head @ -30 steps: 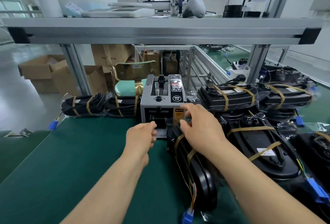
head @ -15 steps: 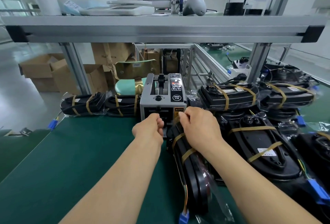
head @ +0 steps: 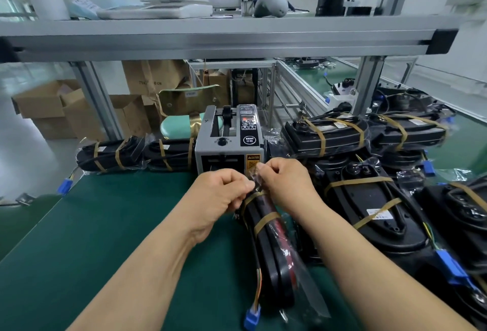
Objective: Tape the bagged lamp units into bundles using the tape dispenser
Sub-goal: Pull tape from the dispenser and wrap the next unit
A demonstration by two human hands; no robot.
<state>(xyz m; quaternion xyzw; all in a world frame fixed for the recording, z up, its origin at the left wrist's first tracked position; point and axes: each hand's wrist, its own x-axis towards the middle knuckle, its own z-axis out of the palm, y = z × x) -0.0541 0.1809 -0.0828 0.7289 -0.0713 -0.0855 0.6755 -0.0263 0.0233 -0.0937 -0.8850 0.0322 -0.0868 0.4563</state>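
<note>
A grey tape dispenser (head: 228, 143) stands at the middle back of the green bench. Just in front of it a black bagged lamp unit (head: 274, 251) stands on its edge, with two tan tape bands round its far end and a blue connector at its near end. My left hand (head: 221, 193) and my right hand (head: 284, 183) meet over the unit's far end, fingers curled. Between them they pinch a clear strip of tape (head: 255, 180) just below the dispenser's slot.
Taped bundles (head: 326, 133) are heaped at the right, and two more (head: 137, 152) lie left of the dispenser. An aluminium shelf (head: 226, 38) crosses overhead on posts. Green mat (head: 110, 225) lies at the left; cardboard boxes sit on the floor beyond.
My left hand went up to the dispenser's slot and came back with tape. Both hands have closed together over the unit's far end, and the unit has tipped further onto its edge.
</note>
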